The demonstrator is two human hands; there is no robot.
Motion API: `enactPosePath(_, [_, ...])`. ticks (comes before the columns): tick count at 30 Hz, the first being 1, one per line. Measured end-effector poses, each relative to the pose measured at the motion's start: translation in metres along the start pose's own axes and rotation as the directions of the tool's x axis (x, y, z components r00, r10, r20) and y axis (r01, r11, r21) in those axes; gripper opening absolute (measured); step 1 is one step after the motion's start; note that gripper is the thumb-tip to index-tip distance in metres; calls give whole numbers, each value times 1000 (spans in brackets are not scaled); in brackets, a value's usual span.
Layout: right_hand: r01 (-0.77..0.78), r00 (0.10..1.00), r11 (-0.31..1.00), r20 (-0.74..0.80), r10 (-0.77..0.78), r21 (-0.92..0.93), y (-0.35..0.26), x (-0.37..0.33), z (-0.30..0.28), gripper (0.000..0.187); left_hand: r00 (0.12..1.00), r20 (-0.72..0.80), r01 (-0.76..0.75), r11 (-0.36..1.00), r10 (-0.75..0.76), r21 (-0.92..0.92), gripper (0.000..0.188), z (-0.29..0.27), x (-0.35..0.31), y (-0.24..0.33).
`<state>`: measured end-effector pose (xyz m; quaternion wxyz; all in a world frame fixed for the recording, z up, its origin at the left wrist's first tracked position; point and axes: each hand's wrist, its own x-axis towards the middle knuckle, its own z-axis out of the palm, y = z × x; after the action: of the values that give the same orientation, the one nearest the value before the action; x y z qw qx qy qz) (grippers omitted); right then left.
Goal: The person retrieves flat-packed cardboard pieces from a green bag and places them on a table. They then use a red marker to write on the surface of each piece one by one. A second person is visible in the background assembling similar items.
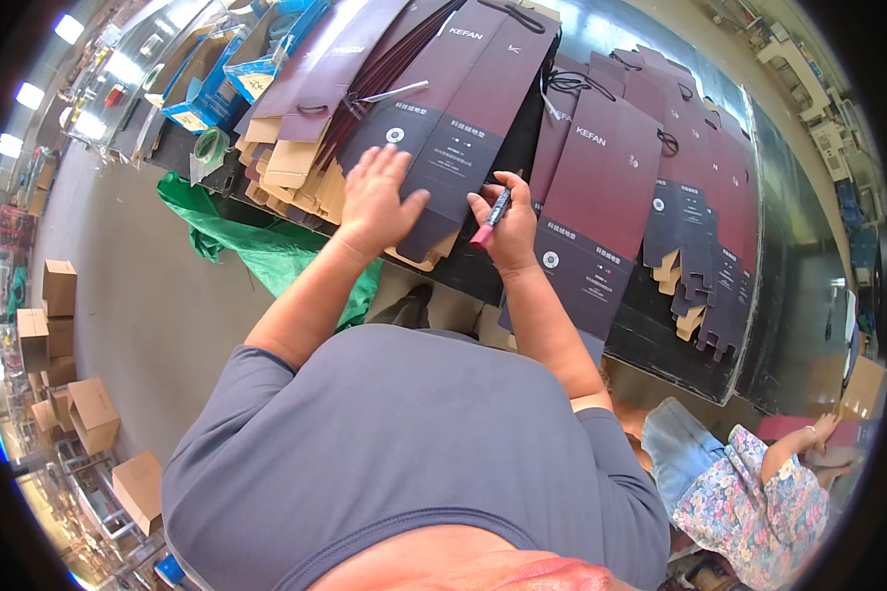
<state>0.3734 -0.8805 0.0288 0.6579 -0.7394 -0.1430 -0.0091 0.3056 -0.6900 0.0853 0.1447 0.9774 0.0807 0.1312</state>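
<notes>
My left hand [372, 200] lies flat with fingers spread on the dark lower part of a flattened maroon-and-grey carton bag [453, 128]. This bag has a black cord handle at its far end and rests on top of a stack. In my right hand [515, 236] is a marker pen [492, 215] with a dark patterned barrel and a pinkish-red end pointing toward me. That hand hovers over the bag's right edge, beside another flattened carton bag [601, 172] with a cord handle. What the fingers hide of the pen I cannot see.
Several more flattened bags [719, 187] overlap on the black table [660, 345] at right. Back left stand blue boxes [207, 84] and a roll of green tape [210, 146]. Green sheeting [256, 251] hangs off the table's edge. A person in a floral top [758, 502] works at lower right.
</notes>
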Motion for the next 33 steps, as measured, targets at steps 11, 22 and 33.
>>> enactPosePath(11, [212,976,953,-93,-196,216,-21,-4,17,53,896,239,426,876,-374,-228,87,-17,36,-32])
enactPosePath(22, [132,961,813,-275,35,567,-25,-51,-79,51,960,258,280,396,-110,-874,81,1,48,29])
enactPosePath(33, [-21,877,985,-476,-63,-170,24,-106,-205,43,816,578,541,347,4,-766,46,126,-6,130])
